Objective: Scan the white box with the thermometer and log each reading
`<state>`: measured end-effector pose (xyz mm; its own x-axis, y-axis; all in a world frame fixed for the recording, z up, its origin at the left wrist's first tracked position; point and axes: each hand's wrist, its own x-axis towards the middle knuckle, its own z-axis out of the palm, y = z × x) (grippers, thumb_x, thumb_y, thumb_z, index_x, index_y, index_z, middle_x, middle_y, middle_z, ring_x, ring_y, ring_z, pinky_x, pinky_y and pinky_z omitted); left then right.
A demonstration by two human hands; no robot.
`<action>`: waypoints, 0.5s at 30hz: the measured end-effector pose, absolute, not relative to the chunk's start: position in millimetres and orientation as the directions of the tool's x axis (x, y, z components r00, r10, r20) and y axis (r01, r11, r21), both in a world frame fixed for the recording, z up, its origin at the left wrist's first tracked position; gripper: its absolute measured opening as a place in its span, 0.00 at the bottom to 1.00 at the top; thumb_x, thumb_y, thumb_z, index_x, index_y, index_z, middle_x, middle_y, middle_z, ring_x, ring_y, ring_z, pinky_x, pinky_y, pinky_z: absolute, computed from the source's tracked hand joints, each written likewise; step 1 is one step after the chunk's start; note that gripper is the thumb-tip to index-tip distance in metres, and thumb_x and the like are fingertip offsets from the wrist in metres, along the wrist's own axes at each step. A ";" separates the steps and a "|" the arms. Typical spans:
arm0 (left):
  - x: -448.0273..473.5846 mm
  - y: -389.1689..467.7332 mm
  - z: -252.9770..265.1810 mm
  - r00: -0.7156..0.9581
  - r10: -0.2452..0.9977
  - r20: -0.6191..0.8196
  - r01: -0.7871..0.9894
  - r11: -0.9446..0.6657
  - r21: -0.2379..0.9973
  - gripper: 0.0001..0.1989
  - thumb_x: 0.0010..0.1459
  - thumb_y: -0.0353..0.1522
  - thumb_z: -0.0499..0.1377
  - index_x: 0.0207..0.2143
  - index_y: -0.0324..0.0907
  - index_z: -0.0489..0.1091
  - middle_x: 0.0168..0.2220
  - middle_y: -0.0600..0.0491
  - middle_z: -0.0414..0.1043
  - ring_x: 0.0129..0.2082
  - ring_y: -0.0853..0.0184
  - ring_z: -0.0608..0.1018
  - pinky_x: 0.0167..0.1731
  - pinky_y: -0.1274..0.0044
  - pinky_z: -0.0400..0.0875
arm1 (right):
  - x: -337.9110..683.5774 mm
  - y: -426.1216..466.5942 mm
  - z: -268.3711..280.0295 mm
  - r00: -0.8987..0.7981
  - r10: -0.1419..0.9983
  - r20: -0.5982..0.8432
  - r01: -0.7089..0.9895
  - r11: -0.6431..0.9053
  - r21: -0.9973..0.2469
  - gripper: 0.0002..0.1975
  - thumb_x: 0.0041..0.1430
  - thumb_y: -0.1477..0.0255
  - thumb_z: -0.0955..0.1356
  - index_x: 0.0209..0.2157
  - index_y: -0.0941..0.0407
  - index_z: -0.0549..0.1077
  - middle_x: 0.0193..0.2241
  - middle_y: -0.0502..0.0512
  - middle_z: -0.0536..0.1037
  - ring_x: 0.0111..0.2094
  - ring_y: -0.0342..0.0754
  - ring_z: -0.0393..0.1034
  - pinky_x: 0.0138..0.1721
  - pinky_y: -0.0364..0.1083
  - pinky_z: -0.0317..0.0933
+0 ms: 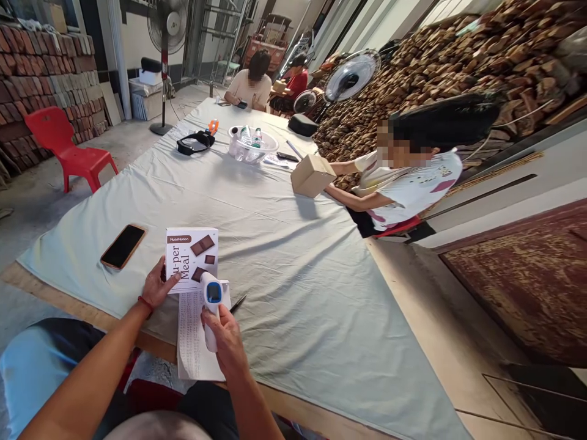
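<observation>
My left hand (157, 285) is closed on the lower left edge of a white box (190, 253) printed with brown chocolate pieces and "Meal". In my right hand (228, 336) is a white infrared thermometer (212, 305) with a blue-rimmed screen, its upper end close in front of the box's lower right corner. I cannot tell whether the two touch. Beneath both lies a printed booklet (190, 342) that reaches past the table's near edge. A dark pen (238, 304) rests to the right of the thermometer.
A phone (123, 246) lies on the cloth-covered table (293, 263) to the left. Farther back are a clear basin (253, 150) of bottles and black goggles (195, 142). At the right, a seated person holds a cardboard box (313, 175). Two more people sit beyond. A red chair (73, 146) stands left.
</observation>
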<state>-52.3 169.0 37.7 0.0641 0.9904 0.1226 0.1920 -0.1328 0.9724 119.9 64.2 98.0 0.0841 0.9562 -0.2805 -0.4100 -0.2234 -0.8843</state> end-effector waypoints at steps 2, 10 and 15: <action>-52.1 168.8 41.4 0.069 0.992 0.105 0.197 -0.117 0.973 0.29 0.54 0.48 0.63 0.53 0.40 0.67 0.46 0.46 0.78 0.44 0.57 0.79 0.45 0.67 0.75 | 124.9 56.7 103.6 0.108 0.958 -0.267 -0.386 -0.207 -0.899 0.18 0.45 0.58 0.76 0.34 0.54 0.76 0.23 0.47 0.69 0.24 0.42 0.57 0.28 0.42 0.56; -54.2 178.7 50.6 0.012 1.000 -0.026 0.127 0.025 0.992 0.34 0.43 0.53 0.69 0.45 0.40 0.68 0.44 0.45 0.79 0.45 0.53 0.79 0.45 0.62 0.76 | 143.2 32.2 116.1 0.139 0.965 -0.222 -0.349 -0.162 -0.923 0.21 0.50 0.56 0.76 0.42 0.54 0.78 0.30 0.52 0.77 0.32 0.47 0.69 0.35 0.43 0.64; -56.1 186.8 50.6 -0.052 0.999 0.012 0.180 -0.003 0.984 0.36 0.42 0.52 0.70 0.48 0.40 0.68 0.44 0.45 0.78 0.44 0.54 0.79 0.46 0.61 0.75 | 149.9 20.2 121.1 0.162 0.971 -0.175 -0.316 -0.117 -0.942 0.21 0.50 0.56 0.76 0.41 0.54 0.78 0.28 0.50 0.75 0.31 0.46 0.68 0.34 0.43 0.64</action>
